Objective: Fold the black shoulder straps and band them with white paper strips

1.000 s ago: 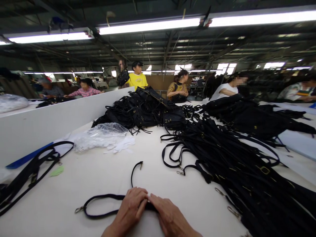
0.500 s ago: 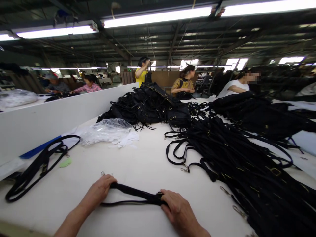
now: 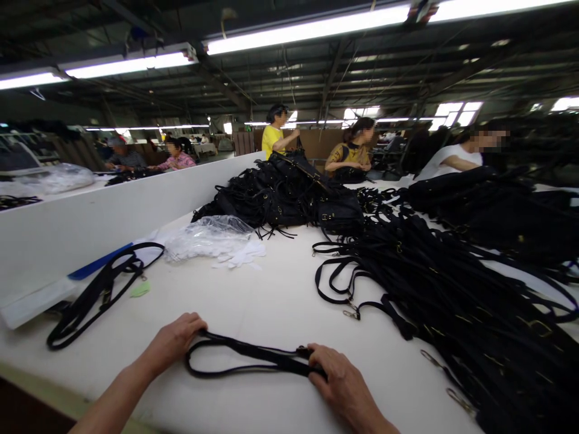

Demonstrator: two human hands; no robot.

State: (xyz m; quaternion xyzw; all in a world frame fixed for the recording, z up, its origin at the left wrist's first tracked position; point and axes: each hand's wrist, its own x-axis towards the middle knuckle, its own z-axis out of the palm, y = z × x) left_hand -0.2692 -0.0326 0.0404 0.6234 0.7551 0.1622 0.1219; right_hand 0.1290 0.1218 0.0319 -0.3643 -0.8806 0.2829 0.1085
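Head view: the left hand [image 3: 174, 342] pinches one end of a folded black strap [image 3: 246, 355] while the right hand [image 3: 341, 386] closes over the other end, pressing it onto the white table [image 3: 271, 301]; both hands are curled shut on the strap, which lies doubled in a flat loop between them, near the table's front edge. To do this well, the person would likely keep the two runs of webbing lying parallel and untwisted, hold even tension from both ends, and keep the metal clip clear of the fold. Compared with half a second ago, the hands sit slightly wider apart and the loop by the left hand has opened, sagging toward the person. A second ago the hands were touching at the strap's middle. To the right lies a big heap of straps [image 3: 452, 289]; beyond it, a pile of bags [image 3: 280, 199]. A plastic bag [image 3: 212, 236] and another loose strap [image 3: 97, 289] lie to the left; other people work in the background.
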